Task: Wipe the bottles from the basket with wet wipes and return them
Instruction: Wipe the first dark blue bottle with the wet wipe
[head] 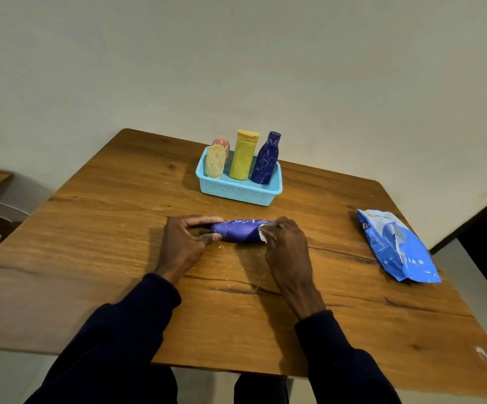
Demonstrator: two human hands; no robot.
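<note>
Your left hand [186, 243] pinches the thin end of the purple bottle [237, 232] with its thumb and fingers. The bottle lies on its side on the table [105, 243], right between your two hands. Your right hand [286, 243] is curled over the fat end of the bottle and holds a white wet wipe [263, 235] tight against it. Only a little bit of the wipe peeks out by your thumb. White scribble marks show on top of the bottle.

Past your hands, farther from you, sits the light blue basket [237, 192]. Four bottles stand in it. The dark blue bottle [266, 160] is on your right hand's side. The tall yellow bottle [243, 156] is in the middle. The pale yellow bottle [215, 162] is on your left hand's side, with the pink bottle [222, 142] just behind it. White scribbles show on them too.

Well out to the side of your right hand, the blue pack of wet wipes [396, 246] lies flat on the table with its flap peeled up.
</note>
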